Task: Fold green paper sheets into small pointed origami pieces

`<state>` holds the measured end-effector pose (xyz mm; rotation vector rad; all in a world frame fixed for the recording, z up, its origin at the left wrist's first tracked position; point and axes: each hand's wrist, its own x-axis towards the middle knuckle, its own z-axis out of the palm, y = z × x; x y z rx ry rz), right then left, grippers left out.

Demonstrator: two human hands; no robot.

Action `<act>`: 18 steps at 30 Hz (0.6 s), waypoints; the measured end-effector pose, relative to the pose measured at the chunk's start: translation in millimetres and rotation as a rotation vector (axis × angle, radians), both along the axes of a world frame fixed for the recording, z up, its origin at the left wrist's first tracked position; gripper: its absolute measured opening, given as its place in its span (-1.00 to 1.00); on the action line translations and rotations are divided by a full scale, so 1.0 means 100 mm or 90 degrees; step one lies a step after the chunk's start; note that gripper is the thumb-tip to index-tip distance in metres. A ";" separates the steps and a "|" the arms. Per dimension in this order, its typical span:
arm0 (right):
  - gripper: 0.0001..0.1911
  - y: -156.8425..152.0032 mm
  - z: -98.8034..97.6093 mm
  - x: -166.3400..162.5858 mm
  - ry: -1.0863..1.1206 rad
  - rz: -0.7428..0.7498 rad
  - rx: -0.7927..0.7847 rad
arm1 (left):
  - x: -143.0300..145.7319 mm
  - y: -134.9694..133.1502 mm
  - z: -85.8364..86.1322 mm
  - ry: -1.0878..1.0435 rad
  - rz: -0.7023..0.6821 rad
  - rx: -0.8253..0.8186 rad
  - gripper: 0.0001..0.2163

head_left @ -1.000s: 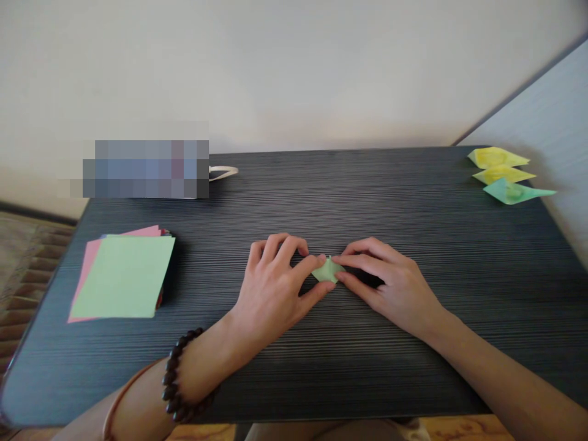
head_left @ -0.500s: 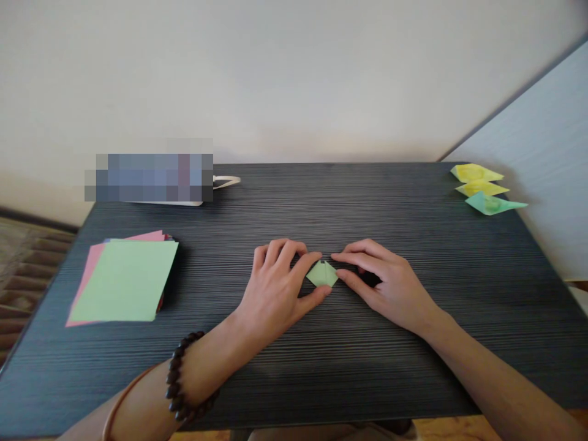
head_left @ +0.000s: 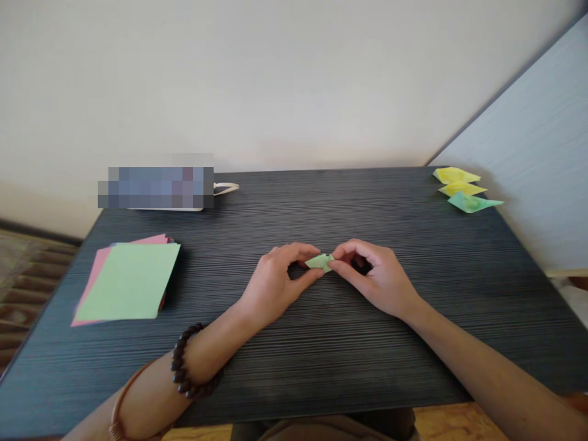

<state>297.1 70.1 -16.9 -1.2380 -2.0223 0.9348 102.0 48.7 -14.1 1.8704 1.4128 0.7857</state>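
A small folded piece of light green paper (head_left: 318, 261) is held between both hands near the middle of the dark table. My left hand (head_left: 274, 278) grips its left and lower edge between thumb and fingers; a beaded bracelet is on that wrist. My right hand (head_left: 374, 275) pinches the paper's right end with thumb and index finger, the other fingers curled beneath. Part of the paper's right side is hidden by the right fingertips.
At the left lies a stack of square paper (head_left: 128, 282), green on top with pink below. Behind it sits a blurred-out object (head_left: 160, 188) with a pale loop (head_left: 227, 188). Two yellow folded paper shapes (head_left: 457, 176) and a green one (head_left: 473, 202) stand at the far right of the table (head_left: 294, 367).
The folded paper now looks narrower and tilted up from the tabletop. My right fingers have closed onto its right end, and my left fingers have shifted around it. The view has turned slightly.
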 end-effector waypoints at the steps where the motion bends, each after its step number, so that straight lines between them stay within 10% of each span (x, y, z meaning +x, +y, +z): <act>1: -0.89 0.00 0.00 -0.01 0.016 -0.002 -0.001 | 0.00 0.01 0.01 -0.015 0.003 -0.013 -0.79; 18: -0.77 0.24 -0.08 -0.11 0.141 -0.035 -0.008 | 0.11 0.17 0.14 0.013 -0.035 -0.128 -0.80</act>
